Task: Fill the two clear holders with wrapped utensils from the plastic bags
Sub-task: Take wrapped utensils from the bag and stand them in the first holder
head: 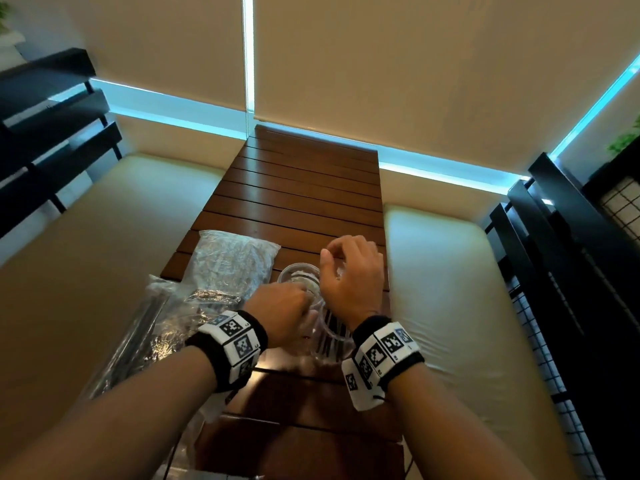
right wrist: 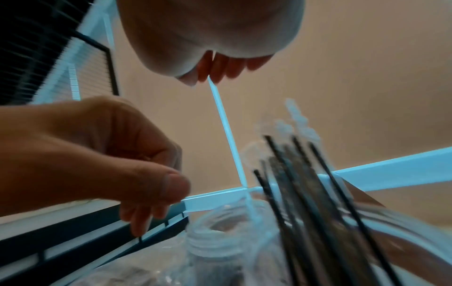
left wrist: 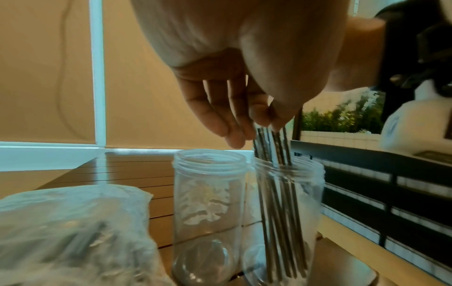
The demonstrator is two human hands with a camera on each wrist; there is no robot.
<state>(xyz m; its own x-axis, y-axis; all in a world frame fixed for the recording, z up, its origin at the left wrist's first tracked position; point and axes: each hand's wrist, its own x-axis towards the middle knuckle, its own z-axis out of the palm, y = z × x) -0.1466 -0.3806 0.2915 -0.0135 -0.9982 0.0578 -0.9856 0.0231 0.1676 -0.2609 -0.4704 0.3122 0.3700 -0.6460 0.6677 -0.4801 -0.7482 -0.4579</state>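
Two clear holders stand side by side on the wooden slat table (head: 294, 188). The far holder (head: 298, 274) (left wrist: 208, 193) is empty. The near holder (head: 329, 337) (left wrist: 310, 193) has several thin dark wrapped utensils (left wrist: 278, 193) (right wrist: 305, 193) standing in it. My left hand (head: 287, 306) (left wrist: 257, 123) hangs over it, fingers straight, tips right at the utensils' tops, with no clear grip showing. My right hand (head: 346, 268) (right wrist: 220, 71) hovers above the holders, loosely curled, with nothing in it. Two plastic bags (head: 235, 261) (head: 138, 327) of utensils lie to the left.
Cream cushions (head: 436, 271) flank the table on both sides. Black railings (head: 571, 271) stand at the right and far left. Bare slats stretch from the holders to the wall. The nearer bag overhangs the table's left edge.
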